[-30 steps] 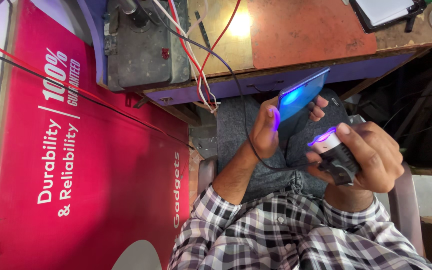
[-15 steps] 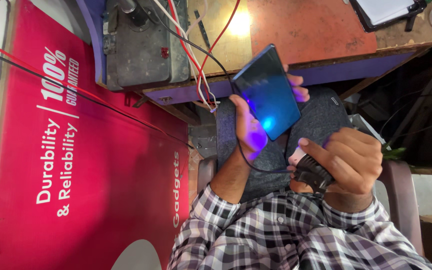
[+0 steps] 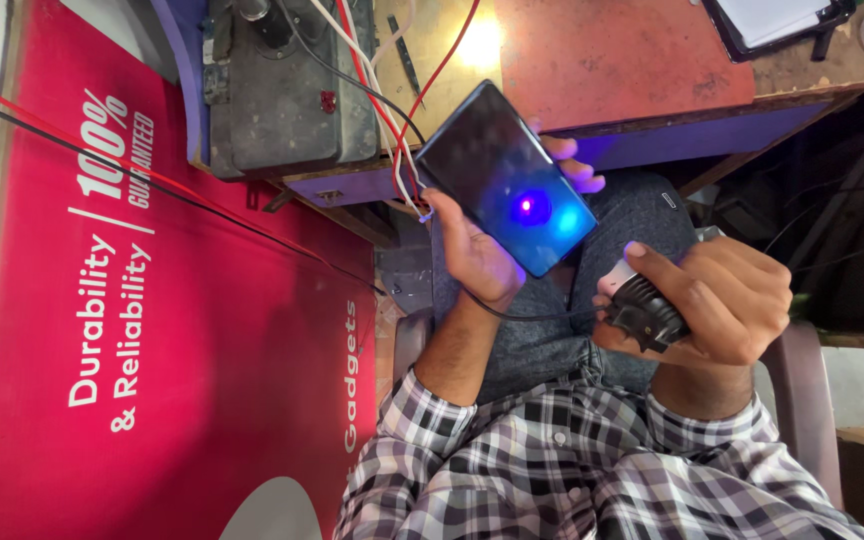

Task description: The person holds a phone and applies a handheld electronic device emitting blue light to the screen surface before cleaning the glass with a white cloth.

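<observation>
Your left hand (image 3: 477, 260) has its fingers clamped on a dark glossy rectangular phone (image 3: 505, 178); your right hand (image 3: 727, 300) has its fingers clamped on a small black ribbed lamp (image 3: 642, 308).

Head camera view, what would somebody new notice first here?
Probably the dark phone held up in the left hand, a blue-violet glow on its glass. Beside it, the right hand clasps a small black lamp pointed at the phone. A big red banner fills the left.

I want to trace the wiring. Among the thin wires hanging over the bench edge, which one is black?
The black wire is the one running from the grey metal box across the red and white wires; those others are brightly coloured.
</observation>
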